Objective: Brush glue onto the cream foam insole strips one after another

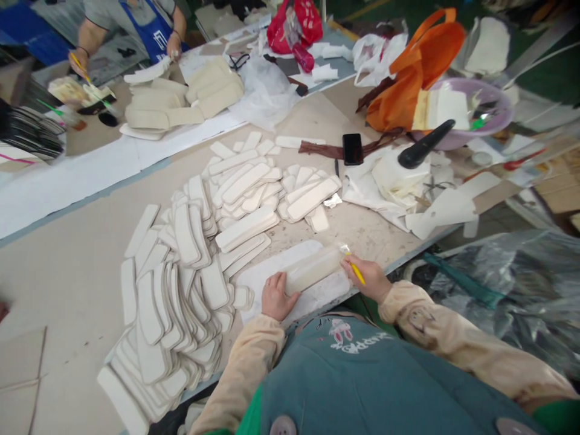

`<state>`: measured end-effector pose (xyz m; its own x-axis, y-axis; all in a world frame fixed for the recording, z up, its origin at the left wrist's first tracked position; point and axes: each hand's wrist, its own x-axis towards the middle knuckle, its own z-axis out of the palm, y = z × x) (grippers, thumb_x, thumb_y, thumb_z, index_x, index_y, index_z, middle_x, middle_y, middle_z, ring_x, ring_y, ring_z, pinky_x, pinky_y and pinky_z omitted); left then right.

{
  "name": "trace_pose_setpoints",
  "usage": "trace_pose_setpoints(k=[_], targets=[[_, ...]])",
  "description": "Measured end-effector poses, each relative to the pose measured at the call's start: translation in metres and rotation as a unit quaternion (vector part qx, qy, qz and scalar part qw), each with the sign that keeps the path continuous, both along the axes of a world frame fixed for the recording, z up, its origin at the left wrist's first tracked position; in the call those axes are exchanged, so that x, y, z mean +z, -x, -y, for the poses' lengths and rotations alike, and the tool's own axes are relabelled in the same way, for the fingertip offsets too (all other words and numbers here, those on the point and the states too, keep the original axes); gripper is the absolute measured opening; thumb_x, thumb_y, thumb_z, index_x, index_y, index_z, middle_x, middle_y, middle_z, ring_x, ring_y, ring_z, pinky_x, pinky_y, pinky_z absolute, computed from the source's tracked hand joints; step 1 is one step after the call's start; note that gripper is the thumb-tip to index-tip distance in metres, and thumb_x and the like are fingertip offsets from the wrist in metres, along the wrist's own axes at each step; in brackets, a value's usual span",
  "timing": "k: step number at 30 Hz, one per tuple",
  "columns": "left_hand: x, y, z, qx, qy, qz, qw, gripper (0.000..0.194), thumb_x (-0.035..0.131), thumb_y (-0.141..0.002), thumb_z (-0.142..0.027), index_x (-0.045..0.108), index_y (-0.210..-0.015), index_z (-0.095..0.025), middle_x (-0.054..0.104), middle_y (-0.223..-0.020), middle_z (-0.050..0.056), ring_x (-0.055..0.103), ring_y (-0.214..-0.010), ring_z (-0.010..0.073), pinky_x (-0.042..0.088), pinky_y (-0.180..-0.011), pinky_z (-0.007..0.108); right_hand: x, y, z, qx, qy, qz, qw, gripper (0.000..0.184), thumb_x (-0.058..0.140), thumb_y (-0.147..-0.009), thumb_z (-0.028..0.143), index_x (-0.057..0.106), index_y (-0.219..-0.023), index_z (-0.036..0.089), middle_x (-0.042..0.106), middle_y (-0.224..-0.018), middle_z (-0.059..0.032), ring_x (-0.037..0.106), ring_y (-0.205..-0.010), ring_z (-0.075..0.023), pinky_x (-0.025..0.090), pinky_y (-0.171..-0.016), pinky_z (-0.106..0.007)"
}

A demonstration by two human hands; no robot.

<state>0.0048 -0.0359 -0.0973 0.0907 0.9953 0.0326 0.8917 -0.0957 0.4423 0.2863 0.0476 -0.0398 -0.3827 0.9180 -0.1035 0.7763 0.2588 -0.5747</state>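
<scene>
My left hand [276, 296] presses down on the near end of a long cream padded strip [312, 270], fingers curled on it. The strip lies on a white sheet [272, 269] at the table's front edge. My right hand [369, 277] grips a small yellow-handled brush [353, 266], with the bristle tip touching the strip's far end. Several similar white strips [190, 272] are fanned in overlapping rows to the left, with more piled [254, 187] behind.
Across the table a person in a blue apron [149, 30] holds a brush over stacked cream pieces [181, 99]. A black phone [352, 148], an orange bag [417, 66], a purple basin [471, 112] and white scraps [399, 187] crowd the right side.
</scene>
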Motion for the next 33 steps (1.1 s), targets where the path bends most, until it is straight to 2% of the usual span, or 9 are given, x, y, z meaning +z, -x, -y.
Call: trace_pose_setpoints(k=[3, 5, 10, 15, 18, 22, 27, 30, 33], targets=[[0.001, 0.000, -0.001, -0.004, -0.004, 0.000, 1.000, 0.064, 0.066, -0.069, -0.046, 0.048, -0.121, -0.013, 0.052, -0.114, 0.015, 0.048, -0.104, 0.0285, 0.043, -0.093, 0.044, 0.001, 0.024, 0.012, 0.063, 0.002, 0.107, 0.992, 0.032, 0.034, -0.092, 0.040, 0.058, -0.087, 0.019, 0.064, -0.065, -0.0060, 0.059, -0.061, -0.0175, 0.033, -0.055, -0.025], [0.002, -0.001, -0.001, -0.005, -0.005, 0.003, 1.000, 0.065, 0.066, -0.068, -0.047, 0.047, -0.121, -0.013, 0.052, -0.114, 0.015, 0.048, -0.104, 0.0287, 0.044, -0.092, 0.045, 0.002, 0.042, 0.021, 0.101, 0.025, 0.115, 0.988, 0.032, 0.033, -0.093, 0.039, 0.057, -0.087, 0.019, 0.064, -0.065, -0.0059, 0.059, -0.060, -0.0172, 0.031, -0.054, -0.025], [0.000, -0.001, 0.000, 0.003, -0.005, 0.021, 1.000, 0.063, 0.065, -0.069, -0.045, 0.047, -0.122, -0.015, 0.052, -0.114, 0.014, 0.048, -0.105, 0.0292, 0.044, -0.092, 0.045, 0.007, 0.082, 0.036, 0.178, 0.140, -0.069, 0.972, 0.028, 0.037, -0.091, 0.040, 0.056, -0.088, 0.020, 0.063, -0.068, -0.0028, 0.059, -0.064, -0.0152, 0.037, -0.059, -0.024], [-0.003, 0.002, 0.006, 0.001, -0.003, 0.061, 0.998, 0.072, 0.065, -0.070, -0.045, 0.039, -0.129, -0.014, 0.049, -0.120, 0.015, 0.046, -0.110, 0.0289, 0.042, -0.095, 0.047, 0.005, 0.101, 0.040, 0.080, 0.335, -0.286, 0.894, 0.029, 0.037, -0.090, 0.044, 0.051, -0.080, 0.020, 0.051, -0.052, 0.0055, 0.047, -0.047, -0.0096, 0.039, -0.050, -0.021], [-0.006, 0.007, 0.011, 0.000, 0.006, 0.092, 0.996, 0.086, 0.069, -0.065, -0.049, 0.031, -0.134, -0.015, 0.046, -0.124, 0.016, 0.044, -0.115, 0.0294, 0.040, -0.097, 0.048, 0.003, 0.099, 0.041, -0.004, 0.356, -0.338, 0.871, 0.029, 0.041, -0.088, 0.046, 0.050, -0.079, 0.021, 0.049, -0.051, 0.0064, 0.044, -0.045, -0.0089, 0.037, -0.047, -0.021], [-0.009, 0.009, 0.013, 0.002, 0.008, 0.105, 0.994, 0.080, 0.071, -0.065, -0.044, 0.036, -0.129, -0.014, 0.047, -0.123, 0.015, 0.044, -0.115, 0.0279, 0.040, -0.098, 0.046, 0.000, 0.099, 0.042, -0.041, 0.385, -0.365, 0.847, 0.031, 0.040, -0.087, 0.050, 0.049, -0.080, 0.021, 0.049, -0.050, 0.0066, 0.043, -0.043, -0.0089, 0.036, -0.045, -0.021], [-0.009, 0.007, 0.010, 0.013, -0.001, 0.097, 0.995, 0.068, 0.070, -0.067, -0.039, 0.042, -0.124, -0.016, 0.049, -0.120, 0.014, 0.046, -0.112, 0.0276, 0.042, -0.097, 0.047, -0.012, 0.103, 0.042, -0.029, 0.403, -0.333, 0.852, 0.030, 0.041, -0.085, 0.049, 0.050, -0.079, 0.021, 0.050, -0.050, 0.0066, 0.042, -0.042, -0.0081, 0.035, -0.044, -0.020], [-0.007, 0.007, 0.009, 0.008, -0.001, 0.090, 0.996, 0.068, 0.070, -0.066, -0.038, 0.042, -0.124, -0.016, 0.049, -0.120, 0.013, 0.047, -0.112, 0.0275, 0.042, -0.097, 0.046, -0.016, 0.091, 0.036, -0.073, 0.384, -0.311, 0.867, 0.030, 0.043, -0.084, 0.049, 0.051, -0.078, 0.021, 0.050, -0.048, 0.0069, 0.041, -0.040, -0.0081, 0.033, -0.042, -0.020], [-0.006, 0.007, 0.008, 0.007, -0.004, 0.085, 0.996, 0.067, 0.070, -0.066, -0.037, 0.042, -0.123, -0.015, 0.049, -0.120, 0.014, 0.046, -0.112, 0.0273, 0.042, -0.097, 0.045, -0.011, 0.071, 0.029, -0.136, 0.340, -0.308, 0.878, 0.030, 0.044, -0.083, 0.048, 0.051, -0.078, 0.020, 0.050, -0.048, 0.0069, 0.041, -0.040, -0.0079, 0.034, -0.042, -0.020]])
